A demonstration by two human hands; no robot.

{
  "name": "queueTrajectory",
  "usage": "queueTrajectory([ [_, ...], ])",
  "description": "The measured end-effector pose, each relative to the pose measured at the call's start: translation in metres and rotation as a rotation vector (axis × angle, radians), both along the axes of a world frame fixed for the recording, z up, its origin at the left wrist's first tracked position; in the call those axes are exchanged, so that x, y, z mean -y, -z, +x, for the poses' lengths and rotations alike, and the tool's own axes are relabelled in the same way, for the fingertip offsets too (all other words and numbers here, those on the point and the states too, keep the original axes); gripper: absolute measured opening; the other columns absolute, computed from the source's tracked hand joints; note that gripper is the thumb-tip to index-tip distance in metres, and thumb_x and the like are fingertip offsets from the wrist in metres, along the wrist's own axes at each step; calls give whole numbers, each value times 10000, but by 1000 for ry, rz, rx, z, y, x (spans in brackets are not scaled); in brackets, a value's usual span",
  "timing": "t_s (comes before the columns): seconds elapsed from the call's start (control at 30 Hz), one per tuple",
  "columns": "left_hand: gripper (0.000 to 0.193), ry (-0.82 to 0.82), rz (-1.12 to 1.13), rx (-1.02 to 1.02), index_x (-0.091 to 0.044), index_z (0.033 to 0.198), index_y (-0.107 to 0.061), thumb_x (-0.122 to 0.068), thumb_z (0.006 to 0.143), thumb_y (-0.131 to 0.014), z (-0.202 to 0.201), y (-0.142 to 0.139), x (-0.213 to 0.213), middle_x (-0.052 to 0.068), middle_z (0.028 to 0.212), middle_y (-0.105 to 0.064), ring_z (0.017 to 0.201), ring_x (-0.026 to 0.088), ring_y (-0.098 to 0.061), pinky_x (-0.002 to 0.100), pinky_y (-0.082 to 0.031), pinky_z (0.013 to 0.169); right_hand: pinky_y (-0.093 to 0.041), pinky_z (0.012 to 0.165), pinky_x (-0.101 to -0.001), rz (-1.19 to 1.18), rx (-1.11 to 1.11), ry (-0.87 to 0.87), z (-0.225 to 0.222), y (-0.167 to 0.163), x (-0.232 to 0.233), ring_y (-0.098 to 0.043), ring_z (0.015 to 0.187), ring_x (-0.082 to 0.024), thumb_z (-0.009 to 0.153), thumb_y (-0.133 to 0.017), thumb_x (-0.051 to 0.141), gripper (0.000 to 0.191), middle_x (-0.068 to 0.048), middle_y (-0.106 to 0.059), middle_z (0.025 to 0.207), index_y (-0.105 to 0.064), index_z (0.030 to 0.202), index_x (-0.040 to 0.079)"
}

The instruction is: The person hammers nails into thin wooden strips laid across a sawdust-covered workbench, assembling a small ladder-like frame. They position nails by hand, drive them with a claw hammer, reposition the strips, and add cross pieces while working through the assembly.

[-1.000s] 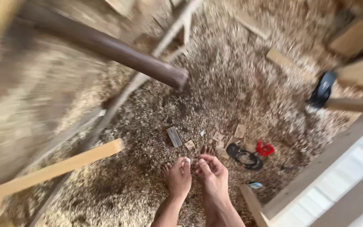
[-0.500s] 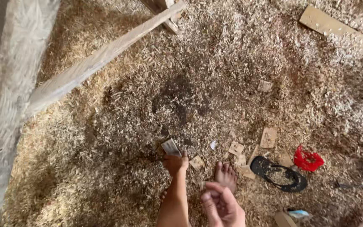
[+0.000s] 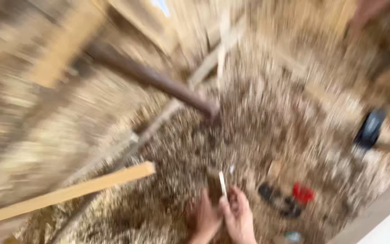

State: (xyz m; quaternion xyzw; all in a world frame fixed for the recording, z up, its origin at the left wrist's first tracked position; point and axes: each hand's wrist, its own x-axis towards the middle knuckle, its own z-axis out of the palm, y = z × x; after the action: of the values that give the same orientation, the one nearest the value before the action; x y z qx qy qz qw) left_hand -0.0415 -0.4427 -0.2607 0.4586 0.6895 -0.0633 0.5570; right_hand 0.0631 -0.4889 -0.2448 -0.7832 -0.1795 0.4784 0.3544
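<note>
The whole view is smeared by motion. My left hand [image 3: 201, 218] and my right hand [image 3: 239, 217] are close together at the bottom middle, above a floor of wood shavings [image 3: 258, 135]. A small flat wooden block [image 3: 216, 184] with a pale edge stands up between them. The fingers of both hands seem to close on its lower end, though the blur hides the exact grip.
A dark round pole [image 3: 168, 86] slants across the upper middle. A pale wooden plank [image 3: 68, 192] lies at the left. A black sandal [image 3: 274, 199] and a red object [image 3: 303, 192] lie right of my hands. A dark object [image 3: 369, 129] and a light board [image 3: 375, 212] are at the right.
My left hand reached down to the small block on the shavings. The block is now up off the floor between both hands. The camera has swung up and left.
</note>
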Motion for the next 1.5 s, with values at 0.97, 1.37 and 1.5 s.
queueTrajectory([
  [0.97,254,451,820,-165,-100,883,-718,-312,892,-578,-170,-245,-425,166,878,-720,855,373,-683,518,-534,744,-572,844,-408,239,306,-465,19,-287,-477,-720,944,-276,684,-845,292,530,-140,-756,1037,-676,1128,57],
  [1.37,125,520,918,-413,-155,952,-541,-191,842,-588,-175,-274,-368,58,699,-658,606,247,-650,432,-522,534,-567,821,-404,447,-228,-279,28,-310,-457,-690,885,-249,707,-844,157,512,-110,-711,942,-586,1125,12],
  [1.5,235,450,1008,-442,-150,978,-556,-228,772,-638,-165,-275,-348,71,758,-691,654,287,-677,462,-526,566,-567,824,-395,512,-129,-467,30,-308,-441,-690,889,-227,714,-845,200,570,-95,-711,952,-549,1181,62],
])
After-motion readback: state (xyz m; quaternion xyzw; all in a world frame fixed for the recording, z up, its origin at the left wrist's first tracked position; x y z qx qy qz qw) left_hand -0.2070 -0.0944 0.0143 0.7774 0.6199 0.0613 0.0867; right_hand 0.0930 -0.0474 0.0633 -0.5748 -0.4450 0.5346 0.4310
